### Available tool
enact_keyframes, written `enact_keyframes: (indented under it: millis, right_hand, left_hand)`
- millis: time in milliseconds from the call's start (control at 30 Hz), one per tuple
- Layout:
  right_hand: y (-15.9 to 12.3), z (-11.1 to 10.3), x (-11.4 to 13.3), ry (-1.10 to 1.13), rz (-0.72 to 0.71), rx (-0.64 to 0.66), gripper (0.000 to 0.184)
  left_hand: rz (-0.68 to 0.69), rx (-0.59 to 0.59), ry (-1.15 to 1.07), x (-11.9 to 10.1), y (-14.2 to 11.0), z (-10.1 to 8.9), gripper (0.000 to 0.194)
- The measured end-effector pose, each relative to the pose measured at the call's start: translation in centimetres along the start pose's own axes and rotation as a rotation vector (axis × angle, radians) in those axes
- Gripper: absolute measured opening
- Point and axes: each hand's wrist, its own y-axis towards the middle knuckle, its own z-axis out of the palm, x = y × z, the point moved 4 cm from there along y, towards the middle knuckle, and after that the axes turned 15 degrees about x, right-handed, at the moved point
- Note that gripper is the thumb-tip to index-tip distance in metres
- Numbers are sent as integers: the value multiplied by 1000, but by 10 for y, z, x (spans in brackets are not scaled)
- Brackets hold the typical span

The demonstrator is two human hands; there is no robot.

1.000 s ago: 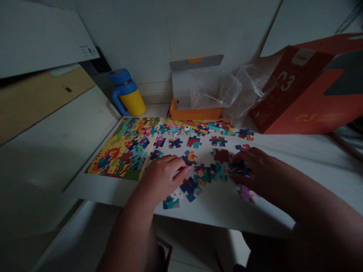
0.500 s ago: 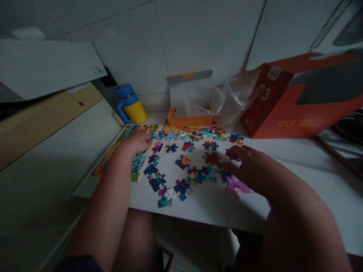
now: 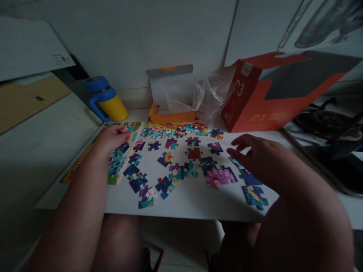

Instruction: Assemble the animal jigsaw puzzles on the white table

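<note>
My left hand (image 3: 109,139) is over the colourful picture sheet (image 3: 82,156) at the left, its fingers closed around a small pinkish puzzle piece (image 3: 123,129). Loose pieces lie on the sheet beneath that hand, partly hidden by it. My right hand (image 3: 249,146) hovers over the right part of the white table with fingers apart and nothing in them. Nearest to it are a dark blue piece with a red shape (image 3: 215,147) and a strip of blue pieces (image 3: 249,176). A joined purple section with eye shapes (image 3: 221,176) lies left of and below it.
Several loose puzzle pieces (image 3: 166,159) spread across the white table (image 3: 193,206). Behind them stand an open orange box (image 3: 172,117) with clear plastic bags (image 3: 211,102), a blue and yellow flask (image 3: 109,102) and a large red box (image 3: 255,102). A stove (image 3: 330,124) is at the right.
My left hand has moved left and away from the central pieces onto the picture sheet. My right hand has lifted off the dark pieces beside the purple section and shifted right; the view has turned right.
</note>
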Motion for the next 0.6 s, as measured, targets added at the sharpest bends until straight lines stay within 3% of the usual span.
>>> enact_keyframes:
  millis: [67,133,200,333,467,600]
  right_hand:
    - [-1,2,8,14,-27,33,35]
    - [-2,9,15,15,-74,141,34]
    - [-3,20,16,-24,-89,240,46]
    - [-3,32,7,-118,-19,278,69]
    - [-3,34,8,-152,13,324,69]
    - [-3,39,17,-161,31,355,59]
  left_hand:
    - [-30,-27,-182,-16,-6,-4,31]
    - [-45,-59,-502,-35,-12,-7,30]
    - [-70,-119,-718,-55,-23,-10,38]
    - [42,-45,-815,-105,-57,-6,38]
    - [133,6,-1000,-154,-101,15,32]
    - [167,193,-1220,-191,-126,54,35]
